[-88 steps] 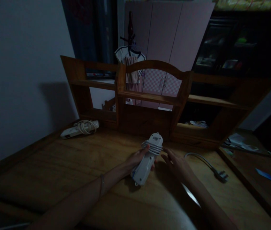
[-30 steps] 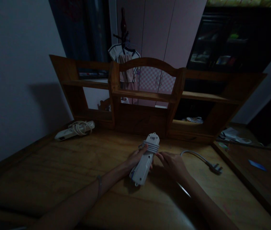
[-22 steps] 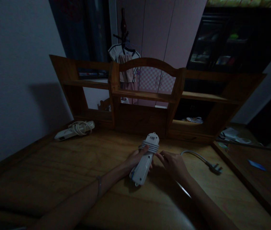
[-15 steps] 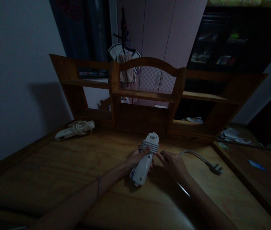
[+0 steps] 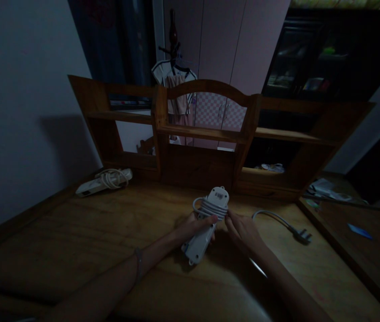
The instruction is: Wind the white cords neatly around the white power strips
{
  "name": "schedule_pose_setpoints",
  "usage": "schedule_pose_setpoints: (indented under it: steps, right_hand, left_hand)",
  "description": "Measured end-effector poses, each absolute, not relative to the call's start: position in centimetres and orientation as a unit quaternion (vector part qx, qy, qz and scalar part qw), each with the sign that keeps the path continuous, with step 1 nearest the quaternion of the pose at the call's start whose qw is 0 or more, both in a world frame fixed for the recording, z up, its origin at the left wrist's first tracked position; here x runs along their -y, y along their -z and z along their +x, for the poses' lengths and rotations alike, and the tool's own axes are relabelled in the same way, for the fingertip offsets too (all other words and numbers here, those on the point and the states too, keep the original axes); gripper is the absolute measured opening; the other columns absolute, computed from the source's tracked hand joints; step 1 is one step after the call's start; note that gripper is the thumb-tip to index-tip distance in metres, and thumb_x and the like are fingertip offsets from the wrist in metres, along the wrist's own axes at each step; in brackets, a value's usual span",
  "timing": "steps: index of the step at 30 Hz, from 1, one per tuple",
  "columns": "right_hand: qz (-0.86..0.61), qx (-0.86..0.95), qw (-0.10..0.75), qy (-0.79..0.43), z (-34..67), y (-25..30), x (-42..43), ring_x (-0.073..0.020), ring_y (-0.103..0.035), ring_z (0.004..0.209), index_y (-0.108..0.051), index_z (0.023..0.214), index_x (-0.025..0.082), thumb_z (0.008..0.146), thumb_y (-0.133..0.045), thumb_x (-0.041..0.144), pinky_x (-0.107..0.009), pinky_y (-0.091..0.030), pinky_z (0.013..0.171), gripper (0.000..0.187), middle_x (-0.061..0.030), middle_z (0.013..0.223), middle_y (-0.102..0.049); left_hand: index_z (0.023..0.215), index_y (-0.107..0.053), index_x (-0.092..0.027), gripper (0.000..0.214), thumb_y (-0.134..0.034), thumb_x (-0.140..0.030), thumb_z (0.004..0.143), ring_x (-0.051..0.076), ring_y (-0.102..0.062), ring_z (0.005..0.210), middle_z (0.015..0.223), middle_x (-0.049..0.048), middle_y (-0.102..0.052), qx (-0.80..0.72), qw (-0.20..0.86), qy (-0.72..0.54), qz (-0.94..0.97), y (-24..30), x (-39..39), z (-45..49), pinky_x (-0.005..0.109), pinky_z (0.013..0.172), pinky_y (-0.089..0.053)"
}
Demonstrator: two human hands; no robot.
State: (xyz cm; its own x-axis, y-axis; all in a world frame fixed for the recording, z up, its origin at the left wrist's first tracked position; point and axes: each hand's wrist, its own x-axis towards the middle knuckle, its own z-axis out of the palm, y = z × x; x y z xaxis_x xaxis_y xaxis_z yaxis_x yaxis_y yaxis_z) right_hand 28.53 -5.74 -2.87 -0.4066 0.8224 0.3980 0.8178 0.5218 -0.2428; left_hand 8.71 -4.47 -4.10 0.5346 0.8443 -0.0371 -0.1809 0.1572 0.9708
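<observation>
A white power strip, underside up, is gripped by my left hand, its thumb pressed across the strip. Several turns of grey cord wrap around the strip, and a loose loop bulges out on their left side. My right hand is closed at the right edge of the coil, fingertips pinched at the cord there. The cord's free end lies on the desk to the right, ending in a plug with its prongs showing. Part of the cord is hidden behind my right hand.
Another white power strip, its cord bundled, lies at the desk's back left by the wall. A wooden shelf unit runs along the back of the desk. A blue packet lies on the lower surface at right.
The power strip has shifted slightly right and tilted. A loop of cord now stands out at the coil's left. My right hand has drawn in against the coil's right edge.
</observation>
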Motion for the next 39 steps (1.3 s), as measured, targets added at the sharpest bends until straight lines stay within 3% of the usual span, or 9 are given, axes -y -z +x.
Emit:
schedule_pose_setpoints:
  steps: [7, 12, 17, 23, 26, 30, 33, 39]
  right_hand:
    - [-0.512, 0.826, 0.235, 0.025, 28.7, 4.5, 4.9, -0.0187, -0.060, 0.064, -0.058, 0.098, 0.016, 0.090, -0.038, 0.015, -0.026, -0.038, 0.057, 0.022, -0.0070, 0.080, -0.066]
    - [-0.436, 0.830, 0.345, 0.045, 28.8, 3.5, 5.0, -0.0256, -0.054, 0.097, -0.054, 0.115, 0.015, 0.084, -0.048, 0.014, -0.036, -0.046, 0.079, 0.031, -0.0138, 0.108, -0.058]
    - [-0.372, 0.852, 0.368, -0.002, 29.4, 2.9, 4.9, -0.0234, -0.052, 0.105, -0.051, 0.121, 0.018, 0.090, -0.044, 0.014, -0.039, -0.046, 0.088, 0.033, -0.0130, 0.114, -0.054]
    - [-0.451, 0.845, 0.281, 0.065, 29.5, 3.0, 4.9, -0.0235, -0.055, 0.106, -0.053, 0.119, 0.016, 0.086, -0.043, 0.004, -0.034, -0.047, 0.086, 0.037, -0.0132, 0.118, -0.056]
    - [-0.503, 0.838, 0.196, 0.085, 29.2, 2.7, 5.1, -0.0212, -0.058, 0.102, -0.052, 0.122, 0.019, 0.082, -0.041, -0.001, -0.027, -0.047, 0.076, 0.046, -0.0110, 0.125, -0.053]
    - [-0.548, 0.822, 0.115, 0.106, 28.4, 1.9, 5.5, -0.0191, -0.061, 0.086, -0.047, 0.130, 0.022, 0.080, -0.041, -0.002, -0.025, -0.042, 0.064, 0.056, -0.0078, 0.114, -0.056]
    - [-0.559, 0.818, 0.088, 0.104, 28.0, 1.4, 5.7, -0.0179, -0.060, 0.079, -0.043, 0.133, 0.025, 0.081, -0.042, 0.000, -0.025, -0.038, 0.059, 0.058, -0.0056, 0.106, -0.057]
    - [-0.560, 0.820, 0.070, 0.094, 27.7, 1.6, 5.6, -0.0178, -0.060, 0.083, -0.043, 0.133, 0.027, 0.082, -0.042, 0.001, -0.025, -0.035, 0.058, 0.057, -0.0054, 0.107, -0.055]
  left_hand:
    - [0.096, -0.058, -0.012, 0.039, -0.065, -0.046, 0.078, 0.016, -0.063, 0.056, 0.076, 0.0072, -0.065, -0.247, 0.695, -0.372, 0.563, 3.8, 5.1, 8.6, 0.026, 0.052, -0.050]
    - [0.098, -0.057, -0.012, 0.042, -0.068, -0.045, 0.075, 0.017, -0.062, 0.054, 0.069, 0.0056, -0.063, -0.202, 0.709, -0.343, 0.582, 4.2, 5.2, 8.7, 0.027, 0.050, -0.049]
    - [0.094, -0.059, -0.011, 0.037, -0.068, -0.043, 0.076, 0.015, -0.061, 0.054, 0.068, 0.0061, -0.063, -0.192, 0.706, -0.327, 0.598, 3.9, 5.5, 8.6, 0.025, 0.050, -0.048]
    - [0.097, -0.061, -0.011, 0.039, -0.067, -0.043, 0.077, 0.017, -0.064, 0.056, 0.072, 0.0096, -0.067, -0.240, 0.696, -0.336, 0.587, 3.7, 5.4, 8.7, 0.026, 0.052, -0.051]
    - [0.095, -0.062, -0.011, 0.041, -0.067, -0.046, 0.076, 0.018, -0.065, 0.056, 0.073, 0.0099, -0.068, -0.287, 0.666, -0.359, 0.588, 3.6, 4.9, 8.7, 0.026, 0.051, -0.051]
    - [0.093, -0.063, -0.011, 0.044, -0.068, -0.050, 0.074, 0.018, -0.065, 0.055, 0.072, 0.0097, -0.068, -0.357, 0.606, -0.399, 0.588, 3.1, 4.0, 8.3, 0.024, 0.049, -0.050]
    - [0.089, -0.065, -0.011, 0.045, -0.068, -0.053, 0.072, 0.018, -0.066, 0.055, 0.072, 0.0099, -0.069, -0.407, 0.562, -0.410, 0.592, 2.9, 3.4, 7.9, 0.023, 0.048, -0.049]
    - [0.088, -0.065, -0.012, 0.048, -0.068, -0.056, 0.070, 0.019, -0.066, 0.054, 0.070, 0.0094, -0.069, -0.446, 0.539, -0.411, 0.585, 3.7, 2.7, 7.8, 0.023, 0.045, -0.048]
